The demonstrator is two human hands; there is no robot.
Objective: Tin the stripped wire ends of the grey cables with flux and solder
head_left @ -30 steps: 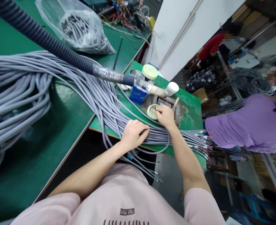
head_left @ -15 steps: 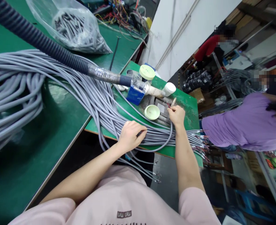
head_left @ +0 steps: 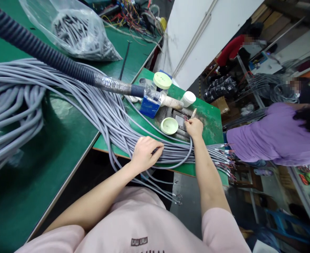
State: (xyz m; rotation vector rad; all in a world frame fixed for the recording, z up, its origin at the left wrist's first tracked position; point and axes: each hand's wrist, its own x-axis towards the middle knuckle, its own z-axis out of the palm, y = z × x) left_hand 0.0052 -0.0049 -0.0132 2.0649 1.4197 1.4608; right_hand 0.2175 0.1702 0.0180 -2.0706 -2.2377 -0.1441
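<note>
My left hand (head_left: pixel 144 153) lies curled on a thick bundle of grey cables (head_left: pixel 97 105) at the near edge of the small green bench (head_left: pixel 210 123), fingers closed over several of them. My right hand (head_left: pixel 194 127) pinches the stripped, coloured-wire end of one grey cable (head_left: pixel 182 160) and holds it over a small square metal pot (head_left: pixel 180 121) set in the bench. That cable loops down from the hand and back toward the bundle. A pale green dish (head_left: pixel 169 125) sits just left of the pot.
A black corrugated hose (head_left: pixel 52 58) ends above a blue block (head_left: pixel 149 105). A green-lidded jar (head_left: pixel 161 81) and a white cup (head_left: pixel 188 98) stand behind. A plastic bag of cable pieces (head_left: pixel 78 33) lies far left. A person in purple (head_left: pixel 273 137) works at right.
My right hand moved from the pale green dish to the right, over the square pot, carrying the cable end. My left hand stayed on the bundle.
</note>
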